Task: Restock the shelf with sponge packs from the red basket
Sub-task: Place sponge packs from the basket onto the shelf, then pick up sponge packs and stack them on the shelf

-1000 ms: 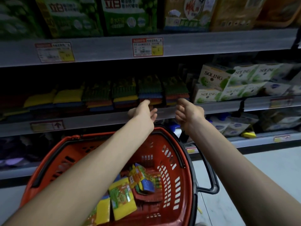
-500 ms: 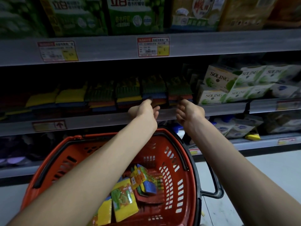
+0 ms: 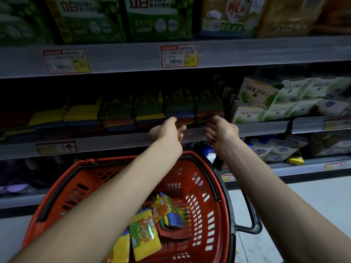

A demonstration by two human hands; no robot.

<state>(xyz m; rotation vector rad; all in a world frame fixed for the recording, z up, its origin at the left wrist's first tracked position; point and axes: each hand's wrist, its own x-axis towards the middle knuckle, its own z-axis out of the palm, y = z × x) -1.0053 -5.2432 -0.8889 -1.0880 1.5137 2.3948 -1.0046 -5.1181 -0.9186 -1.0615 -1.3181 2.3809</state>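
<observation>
A red basket (image 3: 218,224) sits low in front of me with several yellow and green sponge packs (image 3: 144,234) inside. On the middle shelf (image 3: 114,143) stands a row of stacked sponge packs (image 3: 148,109) in green, yellow, orange and blue. My left hand (image 3: 167,131) reaches over the basket to the shelf front, its thumb tip touching the front of one stack (image 3: 180,107) and its fingers loosely curled below. My right hand (image 3: 221,130) is beside it, thumb against the rightmost stack (image 3: 209,103), fingers curled under. Neither hand holds a pack.
White and green SOLING boxes (image 3: 254,99) fill the shelf right of the sponges. Green detergent bags (image 3: 157,18) stand on the upper shelf, above price tags (image 3: 179,56). The lower shelf holds pouches (image 3: 279,149). The basket's black handle (image 3: 248,221) juts right over the pale floor.
Both hands have moved forward and up from above the basket rim to the shelf front, and their thumbs now touch the sponge stacks. The view has drawn closer to the shelf.
</observation>
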